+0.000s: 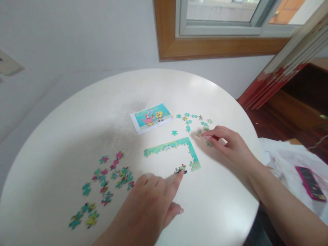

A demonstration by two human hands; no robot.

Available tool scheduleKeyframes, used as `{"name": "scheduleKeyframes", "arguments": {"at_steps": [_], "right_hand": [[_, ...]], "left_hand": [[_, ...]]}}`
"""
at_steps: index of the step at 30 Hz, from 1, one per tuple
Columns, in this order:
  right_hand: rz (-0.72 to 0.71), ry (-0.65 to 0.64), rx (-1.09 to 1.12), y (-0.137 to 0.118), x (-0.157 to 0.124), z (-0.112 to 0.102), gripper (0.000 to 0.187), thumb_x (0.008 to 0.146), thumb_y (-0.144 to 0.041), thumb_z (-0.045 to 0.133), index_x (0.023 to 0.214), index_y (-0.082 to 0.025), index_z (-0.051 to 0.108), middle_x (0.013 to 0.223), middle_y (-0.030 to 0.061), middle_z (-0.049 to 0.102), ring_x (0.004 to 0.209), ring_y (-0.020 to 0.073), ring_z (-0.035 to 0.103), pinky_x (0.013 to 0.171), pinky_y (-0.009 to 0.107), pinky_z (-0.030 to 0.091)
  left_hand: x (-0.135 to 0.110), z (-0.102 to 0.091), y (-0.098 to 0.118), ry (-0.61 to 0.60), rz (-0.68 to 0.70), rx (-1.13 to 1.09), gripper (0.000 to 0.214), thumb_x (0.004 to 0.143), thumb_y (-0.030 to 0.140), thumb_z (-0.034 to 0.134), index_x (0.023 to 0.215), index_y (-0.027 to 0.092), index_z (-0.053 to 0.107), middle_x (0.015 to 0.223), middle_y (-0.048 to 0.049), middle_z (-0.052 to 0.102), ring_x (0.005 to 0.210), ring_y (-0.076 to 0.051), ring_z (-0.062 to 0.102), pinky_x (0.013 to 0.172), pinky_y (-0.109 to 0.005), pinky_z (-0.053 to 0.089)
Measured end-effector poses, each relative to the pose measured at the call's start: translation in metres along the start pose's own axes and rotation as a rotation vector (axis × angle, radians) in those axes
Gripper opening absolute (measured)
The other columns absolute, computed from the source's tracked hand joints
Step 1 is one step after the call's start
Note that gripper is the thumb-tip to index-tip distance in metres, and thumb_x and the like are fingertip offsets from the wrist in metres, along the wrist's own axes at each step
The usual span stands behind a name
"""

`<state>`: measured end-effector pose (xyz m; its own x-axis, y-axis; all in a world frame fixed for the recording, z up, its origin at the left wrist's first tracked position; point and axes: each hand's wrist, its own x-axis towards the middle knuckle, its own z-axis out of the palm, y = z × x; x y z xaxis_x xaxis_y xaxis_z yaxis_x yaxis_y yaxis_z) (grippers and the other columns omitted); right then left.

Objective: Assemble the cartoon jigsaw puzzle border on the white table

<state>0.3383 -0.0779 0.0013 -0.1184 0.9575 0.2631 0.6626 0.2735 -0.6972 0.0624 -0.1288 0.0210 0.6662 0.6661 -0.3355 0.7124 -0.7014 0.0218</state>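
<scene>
A partly joined jigsaw border [192, 150], teal with a pale corner, lies on the white round table. My left hand [156, 196] stretches its index finger onto a small cluster of joined puzzle pieces [177, 169] inside the border's lower corner; its thumb stays apart and the other fingers are curled. Right of the border, my right hand [227, 140] has thumb and index finger drawn together at a pale green puzzle piece [199, 133]. A teal puzzle piece [209, 144] lies under that hand. Several more loose teal pieces [189, 122] are scattered beyond it.
A reference picture card [151, 118] with cartoon figures lies behind the border. Several pink, teal and yellow pieces [104, 177] spread over the left side of the table [64, 136]. A pink-edged phone [310, 183] rests on white plastic at the right. Wall and window stand behind.
</scene>
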Motion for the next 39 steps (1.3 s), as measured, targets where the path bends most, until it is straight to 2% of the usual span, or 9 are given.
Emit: {"name": "scheduleKeyframes", "arguments": {"at_steps": [2, 6, 8, 14, 19, 25, 30, 34, 39], "right_hand": [[0.023, 0.152, 0.039, 0.003, 0.001, -0.002, 0.018, 0.093, -0.03, 0.058, 0.099, -0.024, 0.074, 0.089, 0.0052, 0.069, 0.076, 0.0172, 0.059, 0.065, 0.03, 0.045], [0.095, 0.624, 0.193, 0.014, 0.005, -0.006, 0.022, 0.091, -0.041, 0.062, 0.102, -0.026, 0.074, 0.083, 0.0037, 0.066, 0.069, 0.0168, 0.055, 0.062, 0.032, 0.044], [0.127, 0.728, 0.287, 0.02, 0.008, -0.008, 0.025, 0.09, -0.045, 0.064, 0.103, -0.026, 0.073, 0.075, 0.002, 0.062, 0.064, 0.0156, 0.052, 0.06, 0.031, 0.042], [0.146, 0.783, 0.463, 0.024, 0.012, -0.009, 0.017, 0.086, -0.041, 0.068, 0.093, -0.026, 0.072, 0.089, 0.0033, 0.066, 0.063, 0.013, 0.048, 0.065, 0.031, 0.043], [0.166, 0.841, 0.61, 0.025, 0.014, -0.013, 0.014, 0.084, -0.036, 0.069, 0.093, -0.025, 0.071, 0.071, -0.0009, 0.054, 0.06, 0.012, 0.042, 0.06, 0.029, 0.038], [0.199, 0.713, 0.714, 0.029, 0.015, -0.019, 0.019, 0.083, -0.039, 0.066, 0.096, -0.025, 0.066, 0.066, -0.0049, 0.041, 0.056, 0.011, 0.038, 0.054, 0.028, 0.035], [0.269, 0.714, 0.836, 0.022, 0.016, -0.018, 0.022, 0.076, -0.035, 0.072, 0.095, -0.025, 0.067, 0.066, -0.0054, 0.038, 0.057, 0.01, 0.037, 0.052, 0.026, 0.036], [0.292, 0.7, 0.908, 0.019, 0.017, -0.017, 0.021, 0.076, -0.032, 0.072, 0.095, -0.025, 0.067, 0.065, -0.0059, 0.037, 0.057, 0.0097, 0.036, 0.052, 0.024, 0.035], [0.298, 0.655, 0.942, 0.024, 0.016, -0.017, 0.021, 0.077, -0.031, 0.073, 0.096, -0.025, 0.068, 0.064, -0.0065, 0.036, 0.056, 0.0092, 0.037, 0.052, 0.024, 0.036]], "left_hand": [[0.001, 0.001, 0.0, 0.007, 0.005, -0.002, 0.069, 0.093, 0.041, 0.063, 0.154, 0.025, 0.033, 0.094, -0.007, 0.068, 0.087, -0.027, 0.062, 0.078, -0.042, 0.047], [0.002, 0.001, -0.001, -0.007, 0.008, 0.004, 0.068, 0.093, 0.039, 0.064, 0.153, 0.026, 0.034, 0.095, -0.0068, 0.068, 0.086, -0.025, 0.062, 0.078, -0.041, 0.047], [0.002, 0.0, -0.001, -0.021, 0.008, 0.003, 0.067, 0.093, 0.037, 0.065, 0.152, 0.026, 0.036, 0.096, -0.0068, 0.068, 0.086, -0.024, 0.062, 0.078, -0.039, 0.048], [0.001, -0.003, -0.001, -0.021, 0.031, -0.034, 0.063, 0.093, 0.031, 0.064, 0.151, 0.023, 0.04, 0.1, -0.009, 0.071, 0.087, -0.026, 0.066, 0.078, -0.042, 0.051], [0.005, -0.01, -0.003, 0.015, 0.047, -0.077, 0.058, 0.091, 0.025, 0.067, 0.146, 0.021, 0.047, 0.1, -0.0083, 0.073, 0.086, -0.025, 0.068, 0.077, -0.04, 0.053], [0.008, -0.008, -0.004, 0.086, 0.075, -0.063, 0.053, 0.09, 0.027, 0.069, 0.14, 0.02, 0.054, 0.106, -0.0097, 0.074, 0.087, -0.026, 0.07, 0.076, -0.04, 0.055], [0.011, -0.002, -0.003, 0.136, 0.086, -0.023, 0.057, 0.087, 0.024, 0.071, 0.141, 0.018, 0.052, 0.116, -0.013, 0.072, 0.088, -0.027, 0.07, 0.076, -0.04, 0.055], [0.005, -0.004, -0.002, 0.143, 0.103, -0.05, 0.064, 0.091, 0.026, 0.065, 0.149, 0.024, 0.04, 0.128, -0.0123, 0.067, 0.096, -0.026, 0.068, 0.081, -0.038, 0.053], [-0.014, 0.001, -0.004, 0.161, 0.086, -0.164, 0.061, 0.092, 0.029, 0.063, 0.149, 0.032, 0.04, 0.118, -0.0063, 0.07, 0.093, -0.022, 0.067, 0.084, -0.034, 0.05]]}}
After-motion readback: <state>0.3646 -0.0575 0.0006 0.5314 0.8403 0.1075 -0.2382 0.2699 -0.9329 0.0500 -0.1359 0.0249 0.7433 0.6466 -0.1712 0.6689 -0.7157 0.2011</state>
